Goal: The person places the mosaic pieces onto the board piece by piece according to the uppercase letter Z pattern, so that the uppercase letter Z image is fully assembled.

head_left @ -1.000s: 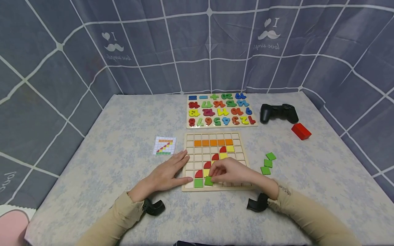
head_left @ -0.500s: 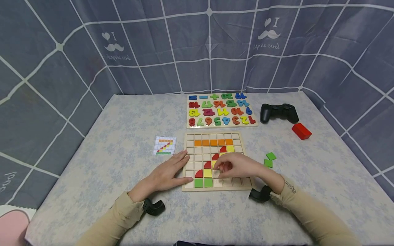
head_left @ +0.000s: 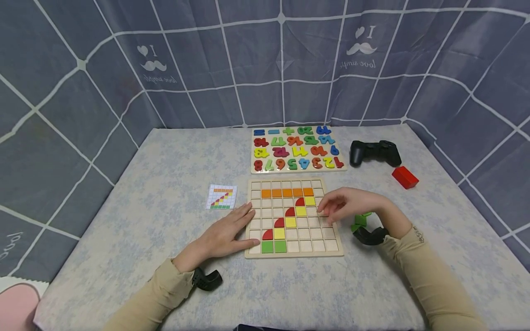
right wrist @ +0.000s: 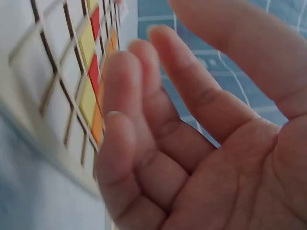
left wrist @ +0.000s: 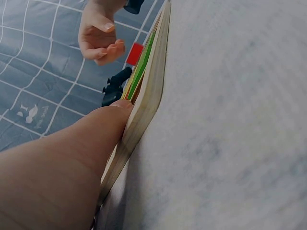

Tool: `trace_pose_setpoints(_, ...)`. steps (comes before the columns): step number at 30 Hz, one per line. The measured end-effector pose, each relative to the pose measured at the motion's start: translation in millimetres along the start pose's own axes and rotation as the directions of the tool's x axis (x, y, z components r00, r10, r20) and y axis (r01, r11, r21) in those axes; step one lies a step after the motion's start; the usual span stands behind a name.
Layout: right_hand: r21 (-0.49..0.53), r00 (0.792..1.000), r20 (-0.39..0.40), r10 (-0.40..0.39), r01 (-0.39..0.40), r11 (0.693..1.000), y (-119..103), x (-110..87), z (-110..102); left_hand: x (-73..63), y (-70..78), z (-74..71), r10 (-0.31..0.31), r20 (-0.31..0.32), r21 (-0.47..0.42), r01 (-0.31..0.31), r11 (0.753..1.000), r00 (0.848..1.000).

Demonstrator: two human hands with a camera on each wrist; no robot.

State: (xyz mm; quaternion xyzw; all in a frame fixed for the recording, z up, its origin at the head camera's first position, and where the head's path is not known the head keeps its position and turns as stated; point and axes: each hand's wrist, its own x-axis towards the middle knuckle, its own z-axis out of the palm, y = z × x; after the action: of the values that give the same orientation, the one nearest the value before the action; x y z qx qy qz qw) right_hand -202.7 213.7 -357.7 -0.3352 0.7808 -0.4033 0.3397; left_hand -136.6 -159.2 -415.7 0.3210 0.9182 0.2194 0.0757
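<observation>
A wooden grid board (head_left: 306, 254) lies on the table with an orange row, a diagonal of red quarter circles and yellow squares, and two green tiles (head_left: 274, 247) side by side in its bottom row. My left hand (head_left: 225, 235) rests flat on the board's left edge, fingers extended; in the left wrist view its thumb (left wrist: 115, 112) touches the rim. My right hand (head_left: 352, 204) is over the board's right edge, its fingers loosely bent with nothing between them, as the right wrist view shows. Loose green tiles (head_left: 360, 220) lie beneath that wrist, partly hidden.
A pattern card (head_left: 221, 196) lies left of the board. Behind it is a number puzzle (head_left: 298, 169). At the back right are a black game controller (head_left: 375, 152) and a red block (head_left: 405, 177). Curtains (head_left: 256, 59) enclose the table's far sides.
My right hand has set the second green tile into the bottom row, let go, and moved right and away from me towards the loose tiles. The left hand has stayed in place.
</observation>
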Motion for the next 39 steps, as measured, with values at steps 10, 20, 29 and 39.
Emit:
trace_pose_setpoints(10,0.074,0.999,0.033,0.008,-0.01,0.997,19,-22.6,-25,-0.2,0.1,0.0,-0.001,0.007,0.004,0.001,1.0,1.0)
trace_pose_setpoints(20,0.138,0.996,0.002,0.087,-0.086,0.987,37,-35.3,-38,-0.6,-0.7,1.2,-0.007,0.002,0.007,0.007,1.0,1.0)
trace_pose_setpoints(29,0.167,0.993,-0.01,0.119,-0.115,0.979,52,-42.1,-44,-0.4,-1.4,2.1,-0.006,-0.002,0.011,0.006,1.0,1.0)
trace_pose_setpoints(39,0.191,0.986,-0.002,0.168,-0.164,0.968,63,-45.5,-47,-0.8,-1.5,2.6,-0.002,-0.005,0.012,0.002,1.0,1.0)
